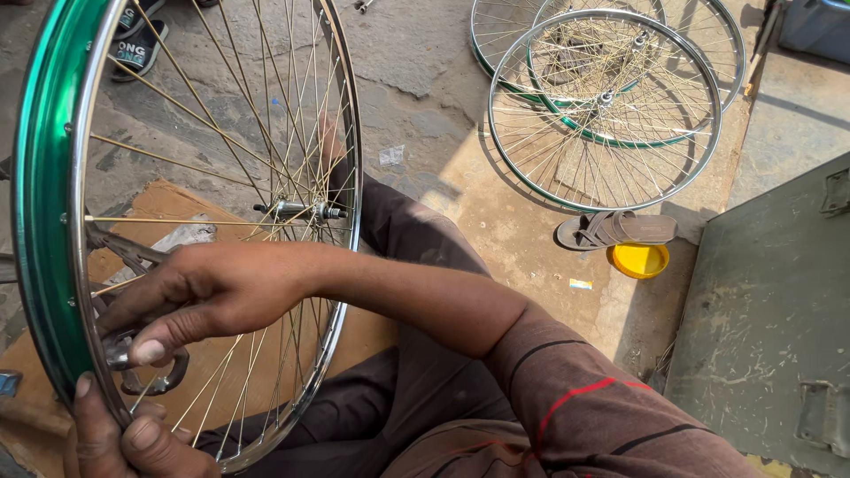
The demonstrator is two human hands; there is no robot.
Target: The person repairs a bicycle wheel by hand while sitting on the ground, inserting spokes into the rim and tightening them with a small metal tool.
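Two bare hands work on a bicycle wheel [53, 177] with a green rim, which stands upright at the left of the view, its thin spokes running in to a metal hub [297, 211]. The right hand [199, 296] reaches across from the right, its fingers curled tight around a small metal tool [119, 350] pressed against the inner side of the rim near the bottom. The left hand [124, 438] sits below it at the lower edge of the view, thumb and fingers clamped on the rim itself, holding the wheel steady. Behind the spokes lies a flat sheet of brown cardboard [177, 199] on the concrete ground. The person's dark trouser leg [407, 239] stretches out beside the wheel. Farther off, at the top right, more silver wheels [611, 97] lie flat and overlapping on the ground. Just below them rest a brown sandal [620, 230] and a small yellow bowl [639, 259], touching each other. A grey-green metal box [770, 319] fills the right side.
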